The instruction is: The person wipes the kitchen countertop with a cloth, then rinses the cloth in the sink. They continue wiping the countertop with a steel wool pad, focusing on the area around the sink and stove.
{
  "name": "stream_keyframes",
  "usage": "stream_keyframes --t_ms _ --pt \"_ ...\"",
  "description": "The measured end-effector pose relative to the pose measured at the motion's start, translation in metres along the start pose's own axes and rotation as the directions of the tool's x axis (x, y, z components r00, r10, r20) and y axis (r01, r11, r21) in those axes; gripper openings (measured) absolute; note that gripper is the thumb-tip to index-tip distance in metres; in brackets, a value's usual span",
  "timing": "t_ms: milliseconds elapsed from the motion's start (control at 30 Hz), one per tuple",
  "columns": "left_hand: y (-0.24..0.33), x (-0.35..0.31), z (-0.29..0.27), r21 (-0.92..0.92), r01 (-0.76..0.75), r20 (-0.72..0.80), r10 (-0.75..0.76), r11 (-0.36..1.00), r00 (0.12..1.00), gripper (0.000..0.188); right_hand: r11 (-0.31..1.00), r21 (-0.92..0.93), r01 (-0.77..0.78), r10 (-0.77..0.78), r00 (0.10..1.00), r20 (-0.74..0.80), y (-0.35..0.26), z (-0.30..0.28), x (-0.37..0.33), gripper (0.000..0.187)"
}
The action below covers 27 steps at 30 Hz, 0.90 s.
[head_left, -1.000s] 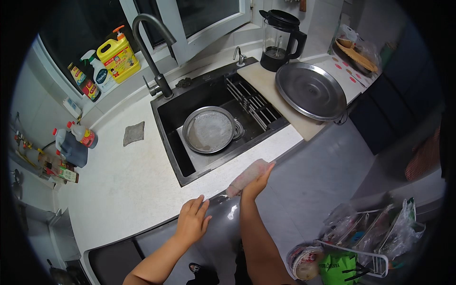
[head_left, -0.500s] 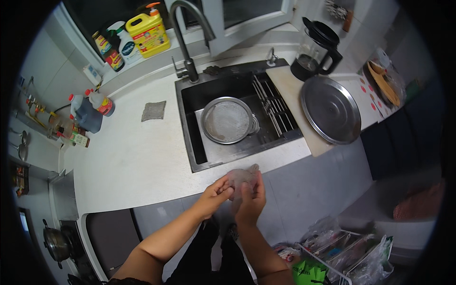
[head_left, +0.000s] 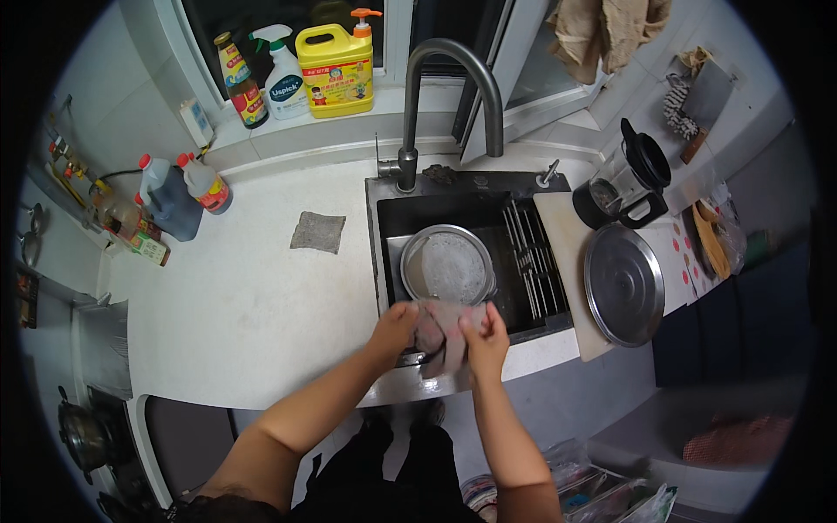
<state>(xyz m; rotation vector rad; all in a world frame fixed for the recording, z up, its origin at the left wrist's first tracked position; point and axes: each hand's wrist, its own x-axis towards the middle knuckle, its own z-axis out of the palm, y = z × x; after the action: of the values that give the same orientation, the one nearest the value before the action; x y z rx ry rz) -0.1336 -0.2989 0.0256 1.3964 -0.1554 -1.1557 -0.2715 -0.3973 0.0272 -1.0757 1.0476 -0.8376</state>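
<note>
A greyish-brown cloth (head_left: 450, 324) is spread between my two hands over the front edge of the sink (head_left: 377, 261). My left hand (head_left: 395, 333) pinches its left side, and my right hand (head_left: 486, 342) grips the right side; both are closed on it. The cloth hangs in loose folds, somewhat blurred. Just beyond it, a round metal basin (head_left: 417, 272) of cloudy, foamy water stands in the sink, its near rim partly hidden by the cloth. A second grey cloth (head_left: 318, 233) lies flat on the white counter to the left.
A tall faucet (head_left: 410, 113) rises behind the sink, with a dish rack (head_left: 527, 253) inside at right. A metal lid (head_left: 623, 283) rests on a cutting board (head_left: 562, 235), near a blender jug (head_left: 623, 187). Bottles (head_left: 174, 205) stand at left; a yellow jug (head_left: 337, 74) sits on the sill.
My hands have moved forward to the sink's edge and apart. The cloth, bunched up before, is now opened out between them. The view has shifted too.
</note>
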Motion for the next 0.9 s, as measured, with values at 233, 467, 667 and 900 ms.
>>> stream_keyframes --t_ms 233,467,667,900 --pt "-0.099 0.205 -0.014 0.095 0.124 -0.247 -0.097 0.988 0.964 0.025 0.356 -0.917 0.181 -0.122 0.982 0.146 0.101 -0.016 0.182 0.058" --pt "-0.098 0.216 0.013 -0.38 0.265 -0.168 -0.348 0.886 0.922 0.053 -0.008 -0.701 0.713 0.324 0.665 0.673 0.162 0.028 0.224 0.066" --pt "-0.103 0.232 0.021 -0.619 0.418 -0.044 -0.561 0.665 0.827 0.068 0.12 -0.781 0.613 0.436 0.674 0.596 0.235 0.023 0.27 0.061" --pt "-0.117 0.244 0.005 -0.938 0.272 0.221 -0.232 0.217 0.947 0.066 0.701 -0.521 0.486 0.262 0.505 0.823 0.036 0.032 0.189 0.056"
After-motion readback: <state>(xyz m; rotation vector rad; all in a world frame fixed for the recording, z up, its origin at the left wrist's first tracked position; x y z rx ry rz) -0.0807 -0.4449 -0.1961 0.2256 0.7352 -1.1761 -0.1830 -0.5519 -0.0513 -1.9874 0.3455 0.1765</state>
